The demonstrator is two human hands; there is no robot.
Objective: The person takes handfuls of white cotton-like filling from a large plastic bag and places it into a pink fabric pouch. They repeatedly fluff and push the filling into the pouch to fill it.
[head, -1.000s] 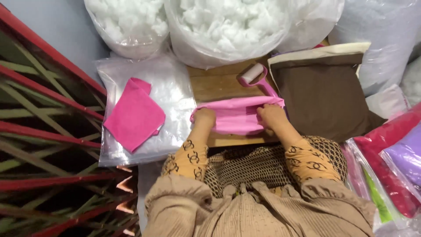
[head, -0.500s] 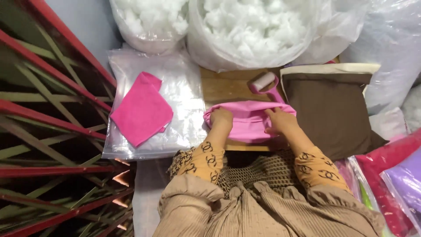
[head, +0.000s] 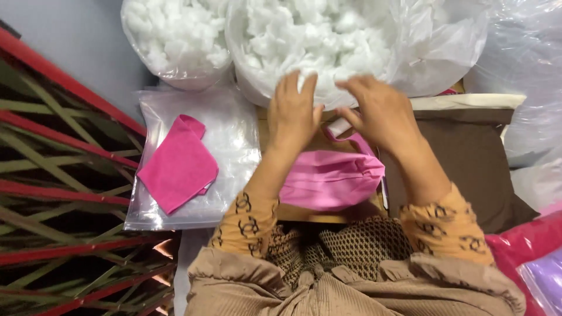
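At the bag's near edge: left hand (head: 295,114) and right hand (head: 380,114) reach with fingers spread and loose over the rim of the large clear plastic bag of white fibre stuffing (head: 328,35); neither hand has closed on anything, and whether the fingertips already touch the stuffing cannot be told.

Pink cover: a flat pink fabric cushion cover (head: 333,178) lies on the brown wooden board (head: 328,216) just in front of the person, under the forearms and not held.

How the stuffing should handle: judged very light, soft and springy; it will likely cling in clumps and shed wisps, so a full, gentle handful taken from the top of the heap looks the best hold.

How the cover should handle: thin, limp cloth, likely to slide on the board; its open edge is the place to take it.

Left side: a folded pink cloth piece (head: 178,164) rests on a stack of clear plastic sleeves (head: 234,140).

Far left: a second, smaller clear bag of white stuffing (head: 175,41).

Right side: a brown fabric panel with a cream border (head: 468,146) lies beside the board.

Between the hands: a small white-and-pink roller-like object (head: 339,126), partly hidden.
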